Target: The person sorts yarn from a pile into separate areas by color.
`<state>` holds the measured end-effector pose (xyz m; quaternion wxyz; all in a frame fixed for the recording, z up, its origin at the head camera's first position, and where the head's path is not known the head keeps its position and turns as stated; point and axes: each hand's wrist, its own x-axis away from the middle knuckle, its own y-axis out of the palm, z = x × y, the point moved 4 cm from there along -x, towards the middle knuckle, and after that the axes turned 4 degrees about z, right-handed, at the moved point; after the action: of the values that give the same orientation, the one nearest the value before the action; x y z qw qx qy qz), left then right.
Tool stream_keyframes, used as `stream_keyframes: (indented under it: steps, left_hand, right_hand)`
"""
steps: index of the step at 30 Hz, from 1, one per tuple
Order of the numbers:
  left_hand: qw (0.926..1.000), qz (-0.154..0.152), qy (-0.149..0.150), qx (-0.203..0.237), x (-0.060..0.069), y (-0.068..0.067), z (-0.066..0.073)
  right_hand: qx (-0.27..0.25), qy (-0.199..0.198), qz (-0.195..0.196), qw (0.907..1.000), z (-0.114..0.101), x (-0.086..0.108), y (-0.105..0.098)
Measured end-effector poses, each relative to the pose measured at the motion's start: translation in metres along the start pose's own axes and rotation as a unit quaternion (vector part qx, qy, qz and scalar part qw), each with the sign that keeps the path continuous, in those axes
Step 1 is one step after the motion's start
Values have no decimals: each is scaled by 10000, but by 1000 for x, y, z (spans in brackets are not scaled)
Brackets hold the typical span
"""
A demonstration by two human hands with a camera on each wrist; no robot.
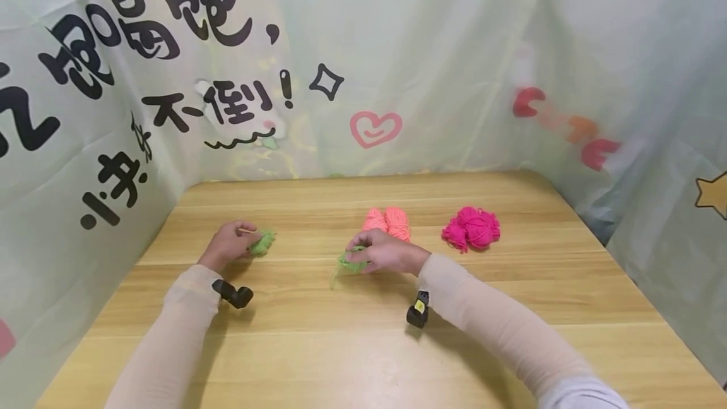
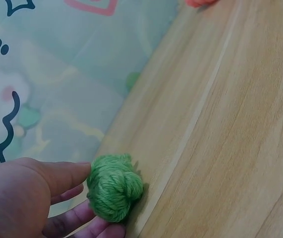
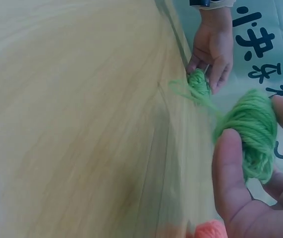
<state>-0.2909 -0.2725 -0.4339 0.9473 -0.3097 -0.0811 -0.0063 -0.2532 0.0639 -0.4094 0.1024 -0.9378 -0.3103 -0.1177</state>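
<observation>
At the table's left side my left hand (image 1: 231, 243) grips a small green yarn ball (image 2: 114, 187), thumb on one side and fingers beneath. Near the middle my right hand (image 1: 389, 252) pinches another green yarn ball (image 3: 250, 134) between thumb and fingers. A loose strand (image 1: 333, 279) trails from the right-hand ball. In the right wrist view, that ball appears raised off the wood. Just behind the right hand sit coral yarn balls (image 1: 397, 223), partly hidden by it. Bright pink yarn balls (image 1: 474, 227) lie further right.
The wooden table (image 1: 341, 346) is bounded at the back and sides by a printed cloth (image 1: 454, 68) with dark lettering and a heart. Each wrist carries a small black camera, one at the left (image 1: 233, 294) and one at the right (image 1: 418, 311).
</observation>
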Motion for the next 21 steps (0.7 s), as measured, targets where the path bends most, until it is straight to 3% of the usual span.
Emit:
stream_keyframes:
  steps: [7,15,21]
  left_hand:
    - [9999,-41,-7,123,1,2,0]
    - [9998,40,-5,175,2,0,0]
    - [9982,100,-238,533,-1,-2,-5]
  right_hand:
    - [-229,-55,170,9996,1,-9,4]
    - [-953,-21,357,9948,2,-24,16]
    - [-1269,122,400,9910,3,-34,25]
